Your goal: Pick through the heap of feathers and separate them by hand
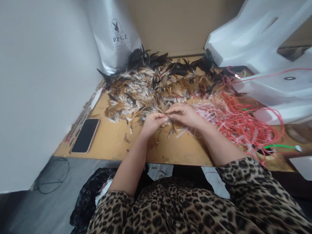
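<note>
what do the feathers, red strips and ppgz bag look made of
Feathers: probably real plumage, soft with wispy edges, though synthetic is possible.
Red strips: likely thin plastic, slightly shiny, in tangled loops.
PPGZ bag: apparently plastic film, smooth with glossy highlights.

Feathers [139,89] seen as soft, ragged | red strings [237,123] seen as plastic-like | bench [179,154] topped in scuffed, wood-look board | phone [86,136] faced in smooth, glossy glass | black bag [84,202] formed of crinkled, shiny plastic

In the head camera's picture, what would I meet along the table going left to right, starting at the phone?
Phone → left hand → right hand → tangle of red and pale strands.
</note>
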Tool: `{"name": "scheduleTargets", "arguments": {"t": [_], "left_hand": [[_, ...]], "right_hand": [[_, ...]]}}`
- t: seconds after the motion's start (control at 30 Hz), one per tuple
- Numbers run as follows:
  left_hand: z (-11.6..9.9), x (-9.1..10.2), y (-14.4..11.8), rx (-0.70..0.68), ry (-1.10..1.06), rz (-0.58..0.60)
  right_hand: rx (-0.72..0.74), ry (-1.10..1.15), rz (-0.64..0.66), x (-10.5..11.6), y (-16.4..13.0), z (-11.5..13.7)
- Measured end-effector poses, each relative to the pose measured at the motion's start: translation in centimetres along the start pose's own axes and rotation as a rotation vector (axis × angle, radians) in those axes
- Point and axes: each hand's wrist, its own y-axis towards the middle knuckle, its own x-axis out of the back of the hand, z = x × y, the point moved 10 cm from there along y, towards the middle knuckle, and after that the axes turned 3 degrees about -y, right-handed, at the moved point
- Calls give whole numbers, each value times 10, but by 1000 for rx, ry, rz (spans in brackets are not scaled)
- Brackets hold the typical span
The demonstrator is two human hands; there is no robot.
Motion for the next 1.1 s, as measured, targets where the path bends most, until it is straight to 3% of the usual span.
{"name": "scheduleTargets", "arguments": {"t": [0.27, 0.77, 1.1], "left_hand": [[-3, -3, -2, -23, 36, 22], [-3, 3, 1, 4, -28, 26], [16, 11, 5, 99, -197, -8]], "right_hand": [[75, -281, 45, -9, -2, 4], [2, -44, -17, -6, -1, -1], [25, -21, 7, -9, 0, 6]]}}
